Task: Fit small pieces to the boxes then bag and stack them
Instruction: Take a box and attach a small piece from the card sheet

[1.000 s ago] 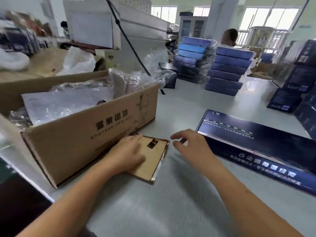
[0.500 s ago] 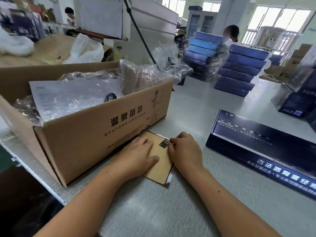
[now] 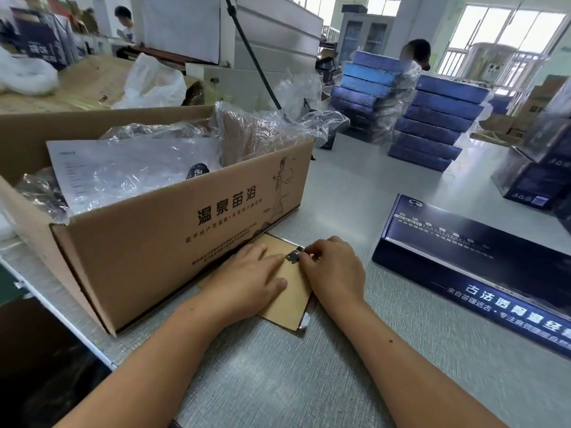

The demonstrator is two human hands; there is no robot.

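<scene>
A thin tan card sheet [image 3: 285, 307] lies flat on the grey table beside the big carton. My left hand [image 3: 247, 279] presses down on the sheet with its fingers spread flat. A small dark sticker-like piece [image 3: 293, 256] sits near the sheet's far right edge. My right hand [image 3: 333, 267] has curled fingers, and its fingertips pinch that piece. A long dark blue printed box [image 3: 482, 267] lies on the table to the right of my hands.
An open brown carton [image 3: 185, 236] full of clear plastic bags stands at the left, touching the sheet. Stacks of blue boxes [image 3: 432, 128] rise at the back, with a person behind them. More dark boxes [image 3: 537, 168] stand at the far right. The table edge [image 3: 61, 322] runs along the left.
My right hand came in from the right onto the sheet and now pinches the small dark piece at its edge. The left hand stays pressed on the sheet.
</scene>
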